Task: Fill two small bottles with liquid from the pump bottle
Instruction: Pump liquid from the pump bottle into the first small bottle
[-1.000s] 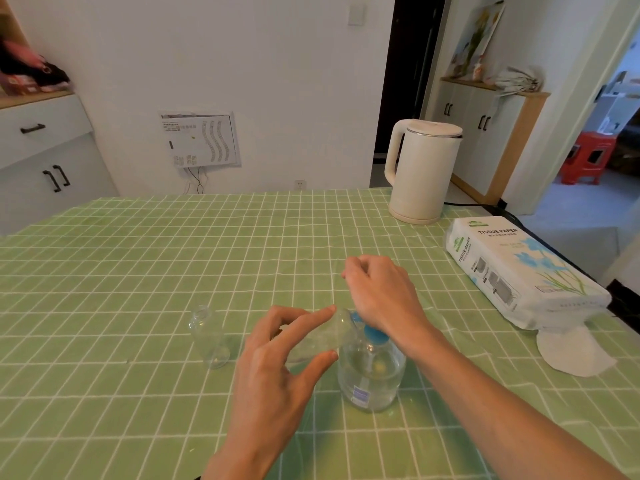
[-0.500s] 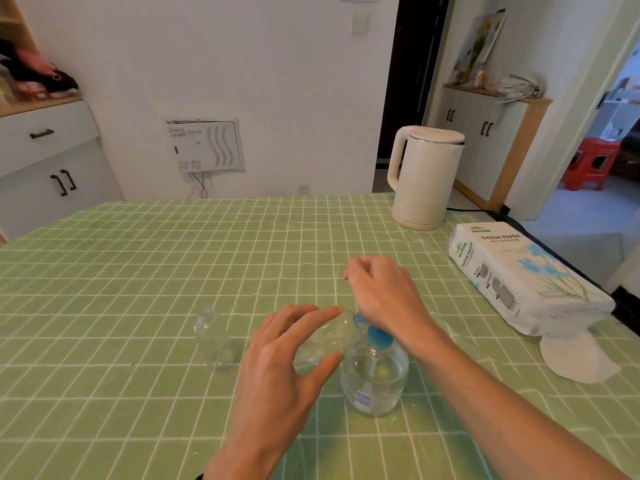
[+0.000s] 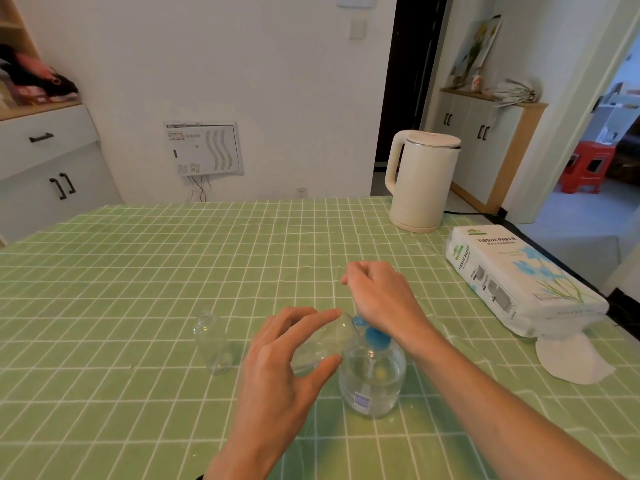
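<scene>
L hand (image 3: 277, 368) grip: thumb + fingertips pinching btl A (image 3: 322, 344) round its body. A is lifted off the worktop (image 3: 138, 271) and lies near-horizontal. Its long axis runs L–R, mouth end to the R, right at the blue spout of the pump btl (image 3: 372, 379). Can't tell if the mouth sits truly under the spout (clear on clear, some blur). R hand (image 3: 381, 292) is over the pump head (image 3: 377, 337), heel/wrist on it, fingers curled under, nothing in them that I can see. Pump btl is upright on the worktop, just R of L hand. Judged step: filling A, 1st of 2. Next press depends on A's mouth lining up w/ the spout. R hand does the pressing, L hand only aims. Btl B (image 3: 211, 344) stands upright, mouth open, looks empty, just L of L hand and apart from the pump btl. L hand is nearer to it. Kettle (image 3: 420, 181) at rear R, tissue pack (image 3: 512, 282) at R edge. Both well apart, nothing in the way. Risk: w/ A this flat, liquid may run back out.
</scene>
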A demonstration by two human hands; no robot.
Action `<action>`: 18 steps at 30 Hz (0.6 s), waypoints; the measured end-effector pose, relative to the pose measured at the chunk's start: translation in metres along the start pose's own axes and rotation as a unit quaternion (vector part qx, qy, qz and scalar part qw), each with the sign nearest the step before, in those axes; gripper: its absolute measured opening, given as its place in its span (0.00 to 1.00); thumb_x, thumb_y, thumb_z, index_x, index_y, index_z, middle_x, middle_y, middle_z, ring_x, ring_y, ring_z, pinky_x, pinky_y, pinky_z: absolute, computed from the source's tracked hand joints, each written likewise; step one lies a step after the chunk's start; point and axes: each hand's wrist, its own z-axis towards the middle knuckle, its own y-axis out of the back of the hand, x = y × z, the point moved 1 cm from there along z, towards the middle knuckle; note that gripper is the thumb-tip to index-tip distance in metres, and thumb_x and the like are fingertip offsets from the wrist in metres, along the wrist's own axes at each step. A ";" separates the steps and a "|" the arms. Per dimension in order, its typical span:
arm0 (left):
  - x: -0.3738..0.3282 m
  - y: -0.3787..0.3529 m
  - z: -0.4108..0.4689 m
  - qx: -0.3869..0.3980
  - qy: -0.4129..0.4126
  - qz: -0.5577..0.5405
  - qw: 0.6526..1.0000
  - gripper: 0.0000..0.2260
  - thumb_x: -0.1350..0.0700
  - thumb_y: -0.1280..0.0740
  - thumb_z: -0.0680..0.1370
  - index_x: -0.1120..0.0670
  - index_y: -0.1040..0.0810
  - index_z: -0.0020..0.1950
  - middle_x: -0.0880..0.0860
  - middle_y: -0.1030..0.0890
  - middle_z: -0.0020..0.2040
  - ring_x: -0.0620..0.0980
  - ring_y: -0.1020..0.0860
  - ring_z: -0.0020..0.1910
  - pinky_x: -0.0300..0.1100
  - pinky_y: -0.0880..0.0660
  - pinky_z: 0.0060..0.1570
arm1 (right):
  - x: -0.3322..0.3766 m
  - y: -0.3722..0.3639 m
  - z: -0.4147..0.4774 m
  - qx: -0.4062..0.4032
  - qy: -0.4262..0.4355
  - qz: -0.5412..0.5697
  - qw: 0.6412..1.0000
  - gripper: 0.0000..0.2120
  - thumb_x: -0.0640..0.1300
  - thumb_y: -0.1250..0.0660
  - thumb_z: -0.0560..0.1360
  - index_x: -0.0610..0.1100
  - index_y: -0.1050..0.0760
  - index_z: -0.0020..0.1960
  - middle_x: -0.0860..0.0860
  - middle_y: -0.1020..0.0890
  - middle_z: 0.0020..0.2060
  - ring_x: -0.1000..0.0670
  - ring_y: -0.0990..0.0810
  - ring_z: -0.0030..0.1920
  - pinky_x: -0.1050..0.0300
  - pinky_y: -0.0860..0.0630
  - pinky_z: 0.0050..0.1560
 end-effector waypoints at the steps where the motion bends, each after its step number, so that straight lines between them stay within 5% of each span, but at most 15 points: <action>1: 0.000 0.001 0.001 0.000 -0.003 -0.001 1.000 0.25 0.54 0.19 0.72 0.36 0.19 0.65 0.35 0.22 0.58 0.42 0.21 0.61 0.44 0.24 0.61 | 0.001 0.001 0.001 -0.001 0.004 0.002 1.000 0.23 0.50 0.45 0.86 0.34 0.18 0.60 0.48 0.27 0.32 0.47 0.27 0.36 0.48 0.25 0.43; 6: 0.002 0.001 0.002 0.005 -0.004 -0.006 1.000 0.25 0.53 0.20 0.72 0.35 0.20 0.66 0.35 0.22 0.58 0.42 0.21 0.62 0.42 0.24 0.60 | 0.000 0.002 0.002 -0.033 0.005 0.025 0.999 0.22 0.48 0.48 0.87 0.36 0.18 0.60 0.45 0.18 0.37 0.41 0.17 0.44 0.44 0.19 0.55; 10: 0.005 -0.003 -0.002 0.000 0.006 -0.015 1.000 0.25 0.54 0.20 0.72 0.36 0.20 0.66 0.36 0.21 0.59 0.43 0.21 0.62 0.44 0.23 0.61 | -0.002 -0.002 0.000 -0.051 0.009 0.014 0.999 0.19 0.50 0.49 0.87 0.45 0.22 0.52 0.48 0.17 0.47 0.42 0.20 0.55 0.39 0.21 0.59; 14: 0.005 -0.006 -0.004 0.000 0.014 -0.017 1.000 0.24 0.54 0.20 0.72 0.36 0.19 0.65 0.36 0.21 0.58 0.42 0.21 0.61 0.47 0.23 0.61 | -0.005 -0.005 0.000 -0.029 0.011 -0.021 0.999 0.22 0.53 0.50 0.88 0.53 0.26 0.76 0.50 0.22 0.73 0.42 0.29 0.75 0.39 0.29 0.74; 18: 0.004 -0.004 -0.003 0.005 0.017 -0.017 1.000 0.24 0.53 0.20 0.72 0.36 0.19 0.65 0.36 0.21 0.58 0.43 0.21 0.61 0.49 0.23 0.62 | -0.006 -0.003 0.000 -0.007 0.009 -0.019 1.000 0.24 0.54 0.49 0.88 0.53 0.32 0.82 0.50 0.27 0.79 0.42 0.33 0.79 0.38 0.32 0.78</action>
